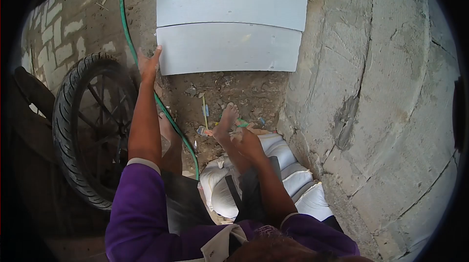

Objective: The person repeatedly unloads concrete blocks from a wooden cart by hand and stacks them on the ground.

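Left hand: fingers spread, at the near board's left edge.
Right hand: by one foot; its finger state I can't tell.
Boards: two, already flat and edge to edge on the ground; what's left I can't judge.
Hose, wheel: one each.
Bags: at least three.

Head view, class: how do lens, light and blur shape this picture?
In the head view, the lens darkens the corners and bows the edges of the white boards; head view lighting looks soft, dimmest lower left beyond the tyre; in the head view, the left hand looks slightly blurred.
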Tool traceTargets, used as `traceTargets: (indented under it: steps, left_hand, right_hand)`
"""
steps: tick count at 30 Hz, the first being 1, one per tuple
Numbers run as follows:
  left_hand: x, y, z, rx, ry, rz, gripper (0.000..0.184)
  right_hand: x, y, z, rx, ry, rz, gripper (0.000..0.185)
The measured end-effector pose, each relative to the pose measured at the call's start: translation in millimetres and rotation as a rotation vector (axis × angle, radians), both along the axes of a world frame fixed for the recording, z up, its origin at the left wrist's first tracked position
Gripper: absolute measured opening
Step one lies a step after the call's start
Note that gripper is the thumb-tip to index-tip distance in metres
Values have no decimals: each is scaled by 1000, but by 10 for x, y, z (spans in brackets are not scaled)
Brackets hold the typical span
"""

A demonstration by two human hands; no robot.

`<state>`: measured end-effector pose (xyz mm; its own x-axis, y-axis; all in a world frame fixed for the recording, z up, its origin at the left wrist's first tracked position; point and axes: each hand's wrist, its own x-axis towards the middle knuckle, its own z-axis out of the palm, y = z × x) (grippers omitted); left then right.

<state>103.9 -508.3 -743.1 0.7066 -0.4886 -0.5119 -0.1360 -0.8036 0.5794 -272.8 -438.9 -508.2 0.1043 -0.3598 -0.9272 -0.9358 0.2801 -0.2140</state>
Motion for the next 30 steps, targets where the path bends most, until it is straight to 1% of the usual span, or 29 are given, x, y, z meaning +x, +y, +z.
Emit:
traceTargets:
  steps: [1,2,3,4,5,6,8,9,11,12,13,14,15,16,17,19,20,21,22,23,24,25,26,27,28,30]
  left_hand:
    - [70,-215,150,-68,19,-46,113]
    - [154,-410,266,-103,57,-69,113]
    - [178,-583,294,-142,102,-91,113]
    - [271,-735,133,-114,125,-90,112]
    - [375,-877,-13,-94,148,-83,111]
    - [350,-1017,-7,-103,155,-93,111]
    - [284,-1271,2,-52,315,-45,109]
    - [257,-1353,-50,-55,321,-57,109]
    - [213,-1405,-91,-66,634,-25,110]
    - [219,-1365,-10,-89,725,-70,114]
    - [203,-1389,-33,-92,713,-83,114]
    - [195,-1339,-177,-119,627,-71,106]
    - [162,-1277,-131,-134,546,-59,98]
    - [131,-1233,-81,-93,524,-92,105]
    - [-23,-1223,130,-56,500,-120,113]
    - [-395,-1081,647,14,340,-326,112]
    - [-563,-884,579,23,96,-411,109]
    - [-728,-618,516,61,-49,-481,102]
    - [-981,-382,983,88,53,-500,102]
    - [-1171,-133,1352,125,169,-568,102]
    - [-1336,206,1592,170,245,-646,99]
    - [-1506,466,2084,248,325,-719,93]
    - [-1623,839,2286,361,410,-781,90]
    - [-1746,823,3151,506,451,-881,85]
    - [-1749,1614,2785,473,563,-823,80]
    - [-1804,2206,3362,564,460,-1097,82]
  right_hand:
    - [25,50,-55,17,-8,-21,49]
    - [78,99,-102,-19,-114,-185,49]
    - [112,161,-120,-62,-213,-349,50]
    - [120,213,-123,-64,-207,-366,50]
    - [116,233,-133,-35,-198,-248,50]
    - [96,240,-144,-9,-185,-130,50]
    - [25,268,-170,-25,-171,-126,51]
    - [-15,266,-169,-28,-164,-115,53]
    - [-72,207,-142,-33,-137,-143,53]
    - [-74,177,-125,-38,-121,-157,52]
    - [-90,151,-169,-45,-134,-166,52]
    - [-120,176,-210,-84,-143,-146,52]
    - [-145,256,-211,-111,-147,-129,52]
    - [-169,318,-225,-94,-151,-146,52]
    - [-187,331,-254,-96,-115,-133,52]
    - [-215,478,-243,-112,-112,-121,52]
    - [-239,608,-266,-73,-79,-106,49]
    - [-247,744,-237,-34,-45,-94,45]
    - [-249,886,-117,-40,-76,-102,45]
    - [-261,1010,30,-28,-122,-67,42]
    - [-291,1125,171,-19,-163,-30,39]
    - [-347,1278,281,-37,-183,-35,39]
    - [-416,1419,386,-54,-280,-183,37]
    - [-488,1459,548,-66,-375,-328,35]
    - [-543,1331,865,-78,-387,-327,35]
    - [-673,1056,1594,-108,-358,-501,30]
